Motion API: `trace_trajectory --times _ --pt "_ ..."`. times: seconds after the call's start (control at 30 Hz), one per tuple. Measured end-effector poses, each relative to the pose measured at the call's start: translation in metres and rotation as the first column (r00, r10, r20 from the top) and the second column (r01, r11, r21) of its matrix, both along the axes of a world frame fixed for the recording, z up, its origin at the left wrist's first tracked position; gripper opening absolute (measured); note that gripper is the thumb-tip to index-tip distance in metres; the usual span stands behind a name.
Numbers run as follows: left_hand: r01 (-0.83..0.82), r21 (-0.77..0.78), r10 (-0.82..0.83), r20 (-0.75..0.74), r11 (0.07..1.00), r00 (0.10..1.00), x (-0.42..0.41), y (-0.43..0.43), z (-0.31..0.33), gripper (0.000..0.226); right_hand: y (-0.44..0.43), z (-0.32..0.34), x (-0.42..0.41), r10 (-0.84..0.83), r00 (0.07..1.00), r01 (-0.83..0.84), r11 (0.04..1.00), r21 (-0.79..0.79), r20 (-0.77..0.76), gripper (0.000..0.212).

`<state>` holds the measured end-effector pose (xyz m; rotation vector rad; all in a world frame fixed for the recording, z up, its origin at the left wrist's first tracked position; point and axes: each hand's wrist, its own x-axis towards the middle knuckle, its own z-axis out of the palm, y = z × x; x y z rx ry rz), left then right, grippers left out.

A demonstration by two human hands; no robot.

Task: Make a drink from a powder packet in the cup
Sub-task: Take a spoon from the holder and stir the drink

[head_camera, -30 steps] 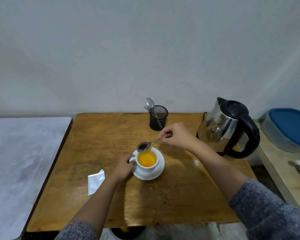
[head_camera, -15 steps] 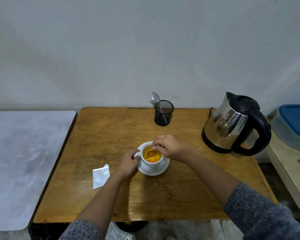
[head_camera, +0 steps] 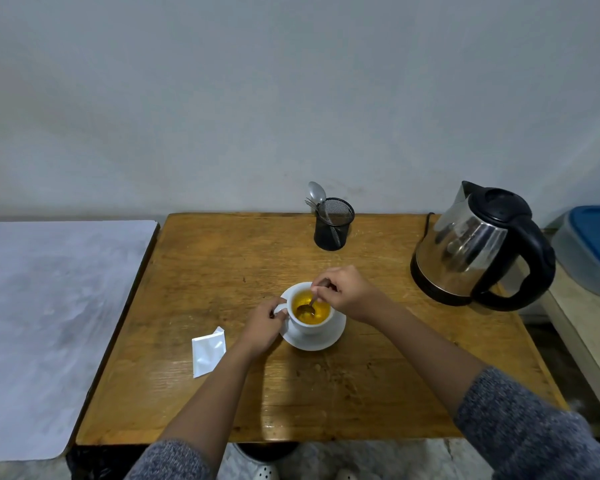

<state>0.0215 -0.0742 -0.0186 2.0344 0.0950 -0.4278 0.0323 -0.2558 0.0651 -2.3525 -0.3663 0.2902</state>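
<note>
The left hand (head_camera: 261, 326) is curled closed around the handle of a white cup (head_camera: 310, 315), pinching it at the cup's left side. Further left, a torn white powder packet (head_camera: 208, 351) lies flat on the wooden table (head_camera: 222, 265), apart from the cup, and beyond the table's left edge sits a pale grey surface (head_camera: 49, 306). The cup stands on a white saucer (head_camera: 314, 337) near the middle of the table and holds an orange-yellow liquid. A metal spoon (head_camera: 309, 306) dips into that liquid with its bowl near the centre of the cup. The right hand (head_camera: 347, 294) hovers over the cup's right rim, fingers closed in a pinch on the spoon's handle; the exact grip is partly hidden by the knuckles. Behind the cup, near the wall, a black mesh holder (head_camera: 334, 225) contains a spoon and what looks like a fork. To the right stands a steel kettle (head_camera: 482, 244) with a black lid and handle, resting at the table's right rear. At the far right, off the table, sits a container with a blue lid (head_camera: 593, 244). Both forearms wear grey sleeves pushed up.
</note>
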Motion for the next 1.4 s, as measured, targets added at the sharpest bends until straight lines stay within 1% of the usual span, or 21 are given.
trace_trajectory --times 0.07,0.13,0.27,0.43,0.5,0.63,0.73,0.9,1.03,1.27,1.4 --pt "0.001 -0.006 -0.001 -0.006 1.000 1.000 0.000 0.000 0.000 0.026 0.003 -0.003 -0.001 -0.047 0.998 0.046 0.999 0.025 0.032 0.020" --pt "-0.002 -0.011 0.002 -0.010 1.000 1.000 0.000 0.001 0.000 0.026 0.004 -0.006 0.000 -0.062 0.996 0.061 0.998 0.016 0.068 0.021" --pt "-0.005 -0.015 0.005 -0.019 1.000 1.000 0.002 0.002 -0.002 0.026 0.004 -0.006 0.002 -0.009 0.993 0.019 0.997 -0.081 0.118 0.024" --pt "-0.003 -0.017 0.002 -0.028 1.000 1.000 0.003 0.003 -0.003 0.025 -0.004 0.001 0.008 0.086 0.993 -0.066 0.970 -0.233 0.078 0.028" --pt "0.002 -0.020 -0.003 -0.031 1.000 1.000 0.003 0.003 -0.004 0.026 -0.005 0.005 0.007 0.114 0.992 -0.098 0.960 -0.262 0.046 0.028" --pt "0.009 -0.018 -0.010 -0.035 1.000 0.999 0.003 0.003 -0.001 0.027 0.000 0.009 0.001 0.123 0.992 -0.122 0.960 -0.253 -0.014 0.027" --pt "0.012 -0.027 -0.013 -0.042 1.000 0.999 0.003 0.004 0.000 0.027 0.008 0.007 0.000 0.126 0.992 -0.128 0.965 -0.229 -0.021 0.026" --pt "0.028 -0.011 -0.028 -0.052 1.000 0.998 0.005 0.006 -0.002 0.028 0.020 0.007 0.003 0.080 0.997 -0.077 0.972 -0.223 0.006 0.029" --pt "0.032 -0.024 -0.033 -0.039 0.999 0.999 0.005 0.004 0.000 0.021 0.021 0.005 0.009 0.019 0.999 -0.013 0.978 -0.207 0.026 0.029" --pt "0.057 0.015 -0.056 -0.052 0.998 0.997 0.006 0.007 -0.001 0.029 0.006 0.008 0.010 -0.027 0.999 0.035 0.965 -0.260 0.034 0.028" --pt "0.073 0.028 -0.072 -0.045 0.997 0.996 0.006 0.007 -0.001 0.029 0.000 0.011 0.005 0.033 0.999 -0.036 0.952 -0.303 -0.014 0.029"
